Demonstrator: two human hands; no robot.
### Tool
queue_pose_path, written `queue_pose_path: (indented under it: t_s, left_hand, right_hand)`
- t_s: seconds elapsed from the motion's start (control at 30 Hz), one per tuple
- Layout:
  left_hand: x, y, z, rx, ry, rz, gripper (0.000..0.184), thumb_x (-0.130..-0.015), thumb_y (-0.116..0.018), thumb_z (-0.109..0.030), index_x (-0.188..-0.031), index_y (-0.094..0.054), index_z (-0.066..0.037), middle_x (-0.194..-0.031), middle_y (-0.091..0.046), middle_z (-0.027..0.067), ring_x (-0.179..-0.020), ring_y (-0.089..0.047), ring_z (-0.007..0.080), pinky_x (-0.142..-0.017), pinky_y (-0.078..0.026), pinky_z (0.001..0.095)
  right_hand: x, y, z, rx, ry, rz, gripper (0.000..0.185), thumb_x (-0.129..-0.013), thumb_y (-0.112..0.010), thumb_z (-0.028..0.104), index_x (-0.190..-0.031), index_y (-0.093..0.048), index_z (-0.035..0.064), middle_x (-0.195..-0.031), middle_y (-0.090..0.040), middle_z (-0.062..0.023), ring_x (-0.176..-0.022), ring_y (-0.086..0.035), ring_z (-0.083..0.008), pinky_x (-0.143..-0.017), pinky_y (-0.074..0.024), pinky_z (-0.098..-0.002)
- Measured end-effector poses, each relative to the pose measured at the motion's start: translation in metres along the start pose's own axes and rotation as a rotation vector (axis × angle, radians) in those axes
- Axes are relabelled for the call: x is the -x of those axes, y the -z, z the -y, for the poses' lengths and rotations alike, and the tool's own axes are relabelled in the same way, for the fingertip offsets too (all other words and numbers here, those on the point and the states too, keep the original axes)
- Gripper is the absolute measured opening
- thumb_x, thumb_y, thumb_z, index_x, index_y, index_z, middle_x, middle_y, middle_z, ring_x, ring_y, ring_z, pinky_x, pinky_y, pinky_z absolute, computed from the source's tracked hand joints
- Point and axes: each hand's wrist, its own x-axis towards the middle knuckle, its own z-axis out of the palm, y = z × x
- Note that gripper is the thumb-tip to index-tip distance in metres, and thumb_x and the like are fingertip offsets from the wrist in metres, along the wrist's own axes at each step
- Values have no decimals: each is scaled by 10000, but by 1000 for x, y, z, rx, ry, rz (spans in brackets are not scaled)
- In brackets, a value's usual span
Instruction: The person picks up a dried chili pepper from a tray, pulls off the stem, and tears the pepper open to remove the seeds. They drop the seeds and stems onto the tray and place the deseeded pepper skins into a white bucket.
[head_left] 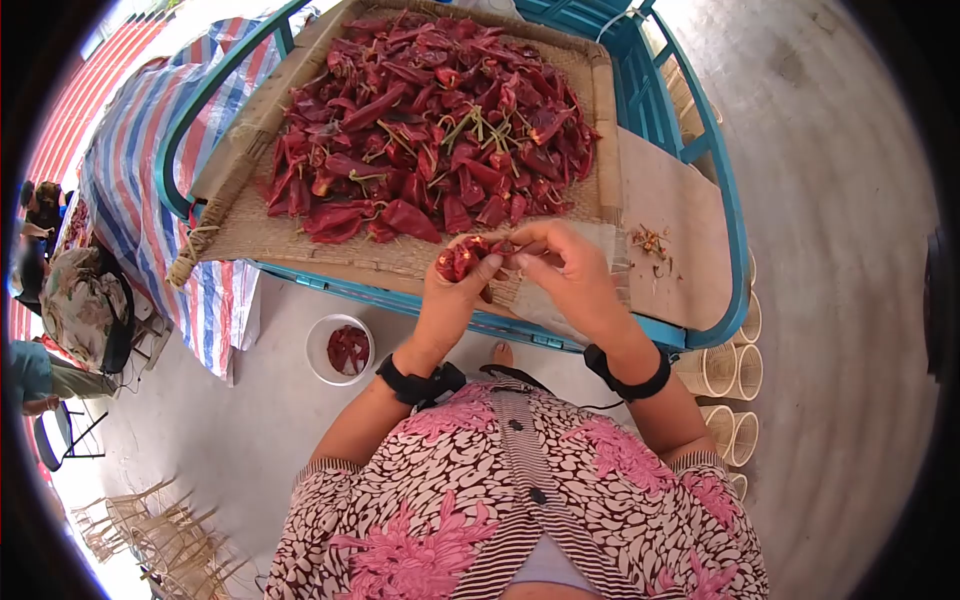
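Observation:
My left hand (452, 292) is closed around a small bunch of dried red chili peppers (459, 260), their cut or torn tops facing up. Beside it, my right hand (572, 272) pinches one dark red chili pepper (508, 251) between thumb and fingers, its tip touching the left thumb area. Both hands are over the near edge of a woven tray (235, 235). On that tray lies a large heap of red chili peppers (380, 105), some with pale green stems.
The tray rests on a blue metal cart (735, 240). Small stem scraps (652, 242) lie on a board (685, 215) at the right. A white bucket (313, 352) with red pieces stands on the floor. Woven baskets (718, 370) line the right; people sit at the far left by a striped tarp (135, 150).

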Motion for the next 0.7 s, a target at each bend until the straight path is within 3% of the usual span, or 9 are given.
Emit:
queue_pose_path:
  t_s: [0.27, 0.4, 0.5, 0.6, 0.7]
  left_hand:
    - [-5, -9, 10, -224, -88, -86, 179, -906, -622, -49, -1083, -616, -31, -931, -647, 10, -809, -588, 72, -611, -467, 214]
    - [-11, -7, 30, -361, -294, -135, 148, -873, -628, 20, -1016, -606, -16, -912, -629, 20, -818, -585, 89, -691, -479, 228]
    - [-7, -4, 22, -521, -325, -83, 158, -844, -642, 49, -983, -597, -11, -916, -621, 42, -842, -588, 115, -767, -480, 251]
    - [-6, -8, 8, -775, -431, -101, 228, -779, -641, 87, -976, -598, -18, -837, -624, 109, -779, -625, 203, -708, -482, 295]
    - [-2, -5, 10, -751, -409, -95, 171, -822, -652, 58, -965, -593, -14, -893, -609, 60, -839, -574, 133, -758, -466, 266]
  right_hand:
    - [-3, 11, 4, 470, 256, -52, 122, -786, -708, 85, -902, -676, 64, -856, -646, -90, -736, -637, -272, -640, -506, -336]
    - [-4, 11, -4, 510, 190, -22, 90, -784, -708, 120, -849, -667, 74, -830, -636, -92, -726, -631, -289, -627, -499, -359]
    - [-7, 11, -8, 468, 164, 63, 100, -784, -705, 135, -833, -651, 67, -815, -625, -102, -733, -626, -311, -635, -498, -387]
    - [-10, 14, -20, 410, 168, 118, 135, -788, -690, 138, -867, -621, 53, -827, -617, -123, -758, -621, -336, -656, -498, -411]
    - [-4, 9, -22, 393, 194, 109, 173, -788, -671, 133, -907, -588, 39, -846, -609, -147, -792, -615, -350, -675, -498, -425]
